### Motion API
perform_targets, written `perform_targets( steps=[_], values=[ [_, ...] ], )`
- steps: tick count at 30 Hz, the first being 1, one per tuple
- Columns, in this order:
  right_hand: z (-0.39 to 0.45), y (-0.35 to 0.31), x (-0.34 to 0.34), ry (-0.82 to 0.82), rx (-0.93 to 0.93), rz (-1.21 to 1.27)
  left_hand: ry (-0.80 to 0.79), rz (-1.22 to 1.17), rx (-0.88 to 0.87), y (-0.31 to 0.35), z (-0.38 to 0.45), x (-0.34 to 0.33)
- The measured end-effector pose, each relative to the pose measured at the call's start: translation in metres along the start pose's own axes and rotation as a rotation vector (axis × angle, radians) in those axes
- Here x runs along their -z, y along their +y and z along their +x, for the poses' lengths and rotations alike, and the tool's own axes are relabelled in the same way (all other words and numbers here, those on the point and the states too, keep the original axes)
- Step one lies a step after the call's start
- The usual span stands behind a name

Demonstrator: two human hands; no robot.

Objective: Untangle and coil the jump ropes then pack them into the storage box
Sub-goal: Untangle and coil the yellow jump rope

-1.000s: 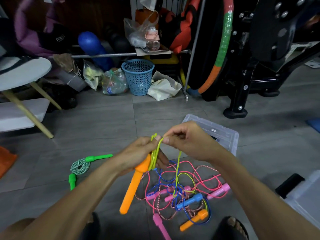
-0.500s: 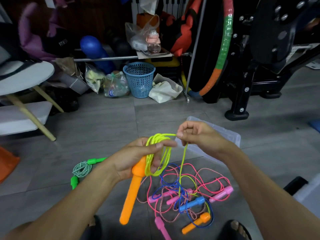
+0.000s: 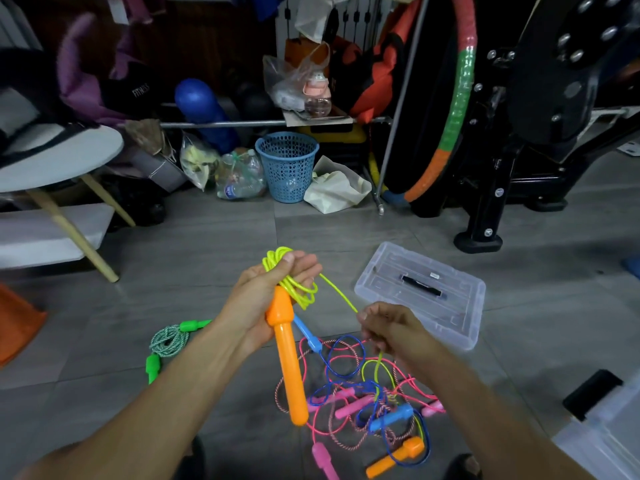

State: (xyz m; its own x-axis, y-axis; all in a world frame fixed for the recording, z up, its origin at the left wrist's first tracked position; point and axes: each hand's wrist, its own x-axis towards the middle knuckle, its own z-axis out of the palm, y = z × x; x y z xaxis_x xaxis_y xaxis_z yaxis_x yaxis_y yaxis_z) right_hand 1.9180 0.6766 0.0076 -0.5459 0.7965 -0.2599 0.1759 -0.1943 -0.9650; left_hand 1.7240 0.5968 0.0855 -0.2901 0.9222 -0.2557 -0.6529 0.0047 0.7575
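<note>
A grey tiled floor [image 3: 214, 258] carries everything. On it lie a coiled green jump rope [image 3: 168, 342], a tangle of pink, blue and yellow jump ropes [image 3: 367, 407], a clear plastic lid [image 3: 420, 292], a blue mesh basket [image 3: 286, 166], and what may be a crumpled cloth bag [image 3: 336, 187].

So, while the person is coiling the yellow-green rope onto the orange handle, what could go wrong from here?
1. The yellow-green rope runs from the left hand through the right hand down into the tangled pile of pink and blue ropes; pulling may tighten a knot or drag the pile along.
2. The loops sit loosely beside the long orange plastic handle and could slip off.
</note>
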Motion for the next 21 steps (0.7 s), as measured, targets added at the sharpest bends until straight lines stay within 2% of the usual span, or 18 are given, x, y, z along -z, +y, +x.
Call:
perform_targets(
  steps=[3,6,9,12,16,21],
  values=[
    [0.004,-0.010,-0.004,-0.030,0.055,-0.234,0.018,0.009,-0.021,0.006,0.003,0.008],
    [0.006,-0.007,0.011,-0.067,0.058,-0.238,0.018,-0.055,-0.017,0.007,0.006,0.013],
    [0.004,0.005,0.030,-0.028,-0.037,-0.283,0.029,-0.111,-0.026,0.009,0.009,0.017],
    [0.000,0.002,0.035,-0.004,-0.045,-0.198,0.069,-0.103,-0.046,0.011,0.012,0.020],
    [-0.012,-0.039,0.018,-0.138,-0.052,0.099,0.111,0.043,-0.112,0.011,0.015,0.018],
    [-0.022,-0.078,0.009,-0.360,-0.066,-0.098,-0.009,0.321,-0.205,0.001,0.011,-0.001]
  ],
)
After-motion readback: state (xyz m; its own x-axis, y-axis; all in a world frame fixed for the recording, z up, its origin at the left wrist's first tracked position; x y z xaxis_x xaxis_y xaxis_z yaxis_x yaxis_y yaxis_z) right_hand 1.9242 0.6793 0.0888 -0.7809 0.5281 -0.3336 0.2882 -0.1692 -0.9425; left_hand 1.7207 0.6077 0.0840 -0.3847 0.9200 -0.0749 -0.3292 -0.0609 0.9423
